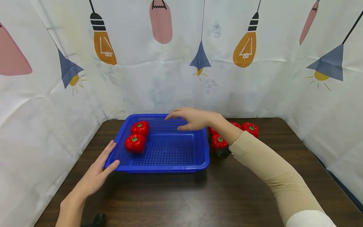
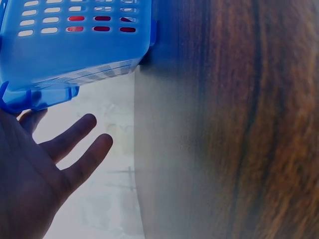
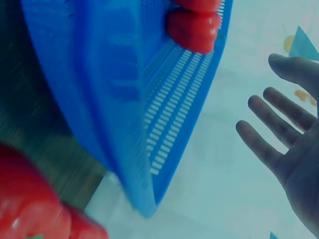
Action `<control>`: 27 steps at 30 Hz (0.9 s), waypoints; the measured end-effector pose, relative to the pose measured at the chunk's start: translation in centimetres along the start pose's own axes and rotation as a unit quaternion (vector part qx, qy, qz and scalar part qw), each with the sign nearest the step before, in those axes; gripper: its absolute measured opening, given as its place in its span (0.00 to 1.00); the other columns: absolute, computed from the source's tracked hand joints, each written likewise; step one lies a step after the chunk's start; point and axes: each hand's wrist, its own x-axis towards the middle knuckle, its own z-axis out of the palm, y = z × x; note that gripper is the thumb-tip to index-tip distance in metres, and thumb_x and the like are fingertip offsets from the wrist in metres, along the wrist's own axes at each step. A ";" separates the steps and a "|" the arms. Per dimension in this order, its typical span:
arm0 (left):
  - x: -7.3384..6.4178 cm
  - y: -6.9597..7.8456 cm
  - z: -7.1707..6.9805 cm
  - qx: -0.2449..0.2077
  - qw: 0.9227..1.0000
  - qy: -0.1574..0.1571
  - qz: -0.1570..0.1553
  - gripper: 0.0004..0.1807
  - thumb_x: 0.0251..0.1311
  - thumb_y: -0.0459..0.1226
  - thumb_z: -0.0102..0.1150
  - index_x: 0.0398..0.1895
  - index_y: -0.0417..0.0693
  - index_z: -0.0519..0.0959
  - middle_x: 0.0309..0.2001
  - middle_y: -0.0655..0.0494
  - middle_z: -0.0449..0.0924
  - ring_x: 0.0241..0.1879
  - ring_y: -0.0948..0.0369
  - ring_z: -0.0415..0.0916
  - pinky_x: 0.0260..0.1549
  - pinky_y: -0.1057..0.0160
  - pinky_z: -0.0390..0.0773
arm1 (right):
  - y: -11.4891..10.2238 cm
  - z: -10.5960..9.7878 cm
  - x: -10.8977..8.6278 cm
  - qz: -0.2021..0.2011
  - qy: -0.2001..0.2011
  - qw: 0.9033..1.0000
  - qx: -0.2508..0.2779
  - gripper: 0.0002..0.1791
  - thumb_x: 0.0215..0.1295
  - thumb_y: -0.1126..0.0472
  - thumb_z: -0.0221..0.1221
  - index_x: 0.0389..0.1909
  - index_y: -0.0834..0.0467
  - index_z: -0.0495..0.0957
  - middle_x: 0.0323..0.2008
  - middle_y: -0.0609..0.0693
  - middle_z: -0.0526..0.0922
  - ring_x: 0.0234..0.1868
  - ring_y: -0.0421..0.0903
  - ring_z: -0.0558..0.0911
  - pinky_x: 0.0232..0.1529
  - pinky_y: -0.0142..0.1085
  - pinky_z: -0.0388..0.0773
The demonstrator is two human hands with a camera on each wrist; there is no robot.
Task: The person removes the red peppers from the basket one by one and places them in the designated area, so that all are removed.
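A blue plastic basket (image 1: 167, 168) with slotted walls stands on the table. Two red bell peppers with green stems lie at its left side, the nearer pepper (image 1: 135, 143) touching the farther pepper (image 1: 141, 127). My left hand (image 1: 95, 176) rests at the basket's left rim, fingers extended; in the left wrist view the hand (image 2: 45, 174) touches the rim from outside. Over the basket's far right part hovers my right hand (image 1: 195, 119), holding nothing, its fingers spread in the right wrist view. Several red peppers (image 1: 218, 142) sit right of the basket, partly hidden by the right forearm.
The dark wooden table (image 1: 181, 201) carries everything. A white curtain (image 1: 170, 85) printed with lamps hangs behind and at both sides. A black wrist device (image 1: 224, 152) shows under the right forearm.
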 end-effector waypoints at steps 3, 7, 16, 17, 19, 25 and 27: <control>0.0 0.0 0.0 0.001 1.000 0.000 0.000 0.39 0.76 0.40 0.54 0.84 0.57 0.49 0.83 0.48 0.40 0.78 0.36 0.39 0.68 0.27 0.42 | -0.3 0.3 1.3 -0.009 -0.008 1.000 -0.005 0.29 0.74 0.60 0.61 0.73 0.53 0.69 0.72 0.49 0.68 0.69 0.46 0.71 0.68 0.40 0.66; 0.0 0.0 0.0 -0.001 1.000 -0.002 0.000 0.39 0.76 0.40 0.54 0.84 0.57 0.49 0.83 0.49 0.39 0.78 0.36 0.39 0.65 0.23 0.43 | -0.7 0.9 3.1 -0.017 -0.018 1.000 -0.008 0.29 0.73 0.62 0.60 0.74 0.53 0.68 0.72 0.49 0.69 0.68 0.46 0.73 0.68 0.36 0.65; -0.1 0.0 0.0 0.007 1.000 0.002 0.001 0.39 0.76 0.40 0.54 0.84 0.57 0.50 0.83 0.50 0.39 0.78 0.36 0.40 0.69 0.28 0.42 | -2.2 3.1 6.8 -0.015 -0.050 0.999 0.002 0.30 0.72 0.64 0.62 0.73 0.57 0.69 0.71 0.50 0.70 0.68 0.46 0.71 0.66 0.34 0.68; -0.1 0.0 0.0 0.008 1.000 0.003 0.001 0.39 0.76 0.40 0.54 0.84 0.57 0.50 0.83 0.51 0.39 0.78 0.37 0.40 0.71 0.34 0.42 | -2.5 3.3 7.2 -0.015 -0.055 0.998 0.004 0.30 0.72 0.64 0.62 0.73 0.57 0.69 0.71 0.50 0.70 0.70 0.46 0.70 0.67 0.34 0.67; -0.2 -0.1 0.0 0.012 1.000 0.003 0.001 0.38 0.76 0.39 0.53 0.84 0.57 0.49 0.83 0.51 0.39 0.79 0.40 0.39 0.74 0.48 0.41 | -2.7 3.7 8.0 -0.019 -0.065 0.998 0.002 0.30 0.72 0.64 0.63 0.73 0.57 0.70 0.71 0.50 0.70 0.72 0.46 0.67 0.69 0.33 0.64; -0.2 -0.3 0.0 0.007 1.000 -0.001 0.004 0.38 0.78 0.39 0.52 0.84 0.58 0.48 0.83 0.54 0.38 0.80 0.45 0.38 0.70 0.70 0.40 | -3.3 4.7 10.0 -0.013 -0.086 0.996 -0.015 0.31 0.71 0.63 0.63 0.73 0.54 0.69 0.73 0.47 0.68 0.77 0.44 0.58 0.72 0.33 0.58; -0.2 -0.4 0.0 0.004 1.000 -0.002 0.003 0.38 0.78 0.39 0.52 0.84 0.59 0.48 0.83 0.55 0.38 0.80 0.45 0.38 0.71 0.67 0.40 | -3.5 5.0 10.7 -0.014 -0.086 0.996 -0.023 0.31 0.71 0.63 0.64 0.74 0.54 0.69 0.73 0.47 0.68 0.77 0.44 0.59 0.71 0.32 0.58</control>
